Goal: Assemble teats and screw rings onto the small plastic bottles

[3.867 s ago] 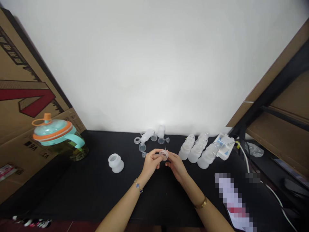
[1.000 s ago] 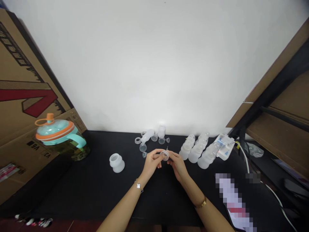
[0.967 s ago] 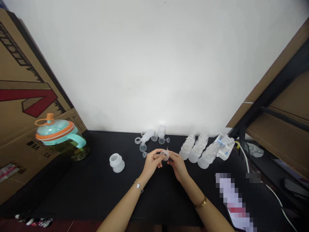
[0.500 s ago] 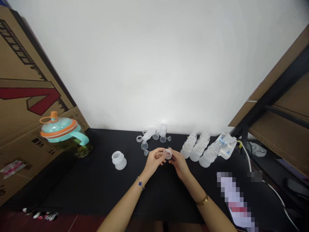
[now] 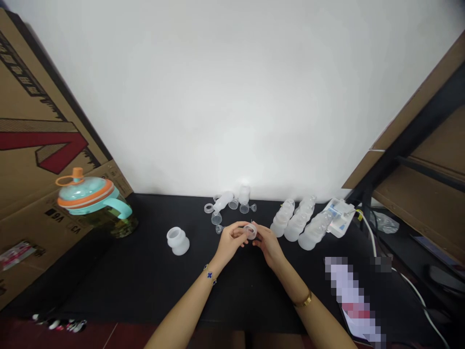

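My left hand (image 5: 230, 240) and my right hand (image 5: 267, 243) meet over the black table (image 5: 138, 281), fingers pinched together round a small translucent plastic ring cap (image 5: 250, 230). Both hands grip it from opposite sides, a little above the tabletop. Just behind the hands lie loose clear parts: a small bottle on its side (image 5: 223, 199), an upright small bottle (image 5: 244, 194), a ring (image 5: 208, 208) and little cups (image 5: 216, 218).
A white squat plastic piece (image 5: 178, 240) stands left of the hands. Several frosted bottles (image 5: 298, 224) lie in rows to the right, beside a white power strip (image 5: 339, 218). A teal and orange jug (image 5: 92, 206) sits far left by cardboard boxes (image 5: 32, 145).
The hands stay together on the ring cap, turning it slightly. The camera view shifted a little; nothing on the table moved.
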### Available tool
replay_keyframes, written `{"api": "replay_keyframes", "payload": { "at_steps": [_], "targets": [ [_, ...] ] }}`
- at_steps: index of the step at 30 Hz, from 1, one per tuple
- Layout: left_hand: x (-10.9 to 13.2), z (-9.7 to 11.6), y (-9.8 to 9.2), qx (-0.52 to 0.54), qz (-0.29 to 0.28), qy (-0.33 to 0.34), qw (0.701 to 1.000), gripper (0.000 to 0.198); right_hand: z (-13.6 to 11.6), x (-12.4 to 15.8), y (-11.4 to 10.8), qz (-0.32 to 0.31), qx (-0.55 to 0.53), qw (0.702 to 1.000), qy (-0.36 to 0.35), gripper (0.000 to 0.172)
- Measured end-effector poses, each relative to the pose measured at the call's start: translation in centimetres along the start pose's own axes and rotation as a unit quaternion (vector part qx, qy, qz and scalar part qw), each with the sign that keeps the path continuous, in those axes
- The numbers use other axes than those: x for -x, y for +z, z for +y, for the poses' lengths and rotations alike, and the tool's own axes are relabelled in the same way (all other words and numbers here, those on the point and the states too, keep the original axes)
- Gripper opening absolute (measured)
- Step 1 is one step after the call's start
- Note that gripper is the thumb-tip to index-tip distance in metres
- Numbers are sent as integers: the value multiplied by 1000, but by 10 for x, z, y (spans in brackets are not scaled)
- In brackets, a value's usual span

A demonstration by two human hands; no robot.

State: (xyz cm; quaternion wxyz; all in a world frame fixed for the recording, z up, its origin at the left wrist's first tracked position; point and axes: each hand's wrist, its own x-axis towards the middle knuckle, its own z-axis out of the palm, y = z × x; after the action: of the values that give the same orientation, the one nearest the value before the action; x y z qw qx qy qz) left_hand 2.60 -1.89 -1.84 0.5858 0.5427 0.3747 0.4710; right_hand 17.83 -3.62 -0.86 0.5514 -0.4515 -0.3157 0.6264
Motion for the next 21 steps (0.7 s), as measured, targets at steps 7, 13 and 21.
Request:
{"api": "replay_keyframes", "payload": {
  "at_steps": [7,13,21],
  "targets": [
    [1,4,2,-11,17,5,1000,37,1,1,0,-3,5,1000,-10,37],
    [1,3,2,-19,20,-3,1000,37,0,2,2,-1,25,999,-29,40],
    [0,4,2,-26,28,-4,999,35,1,2,3,8,33,998,-45,40]
  ]
}}
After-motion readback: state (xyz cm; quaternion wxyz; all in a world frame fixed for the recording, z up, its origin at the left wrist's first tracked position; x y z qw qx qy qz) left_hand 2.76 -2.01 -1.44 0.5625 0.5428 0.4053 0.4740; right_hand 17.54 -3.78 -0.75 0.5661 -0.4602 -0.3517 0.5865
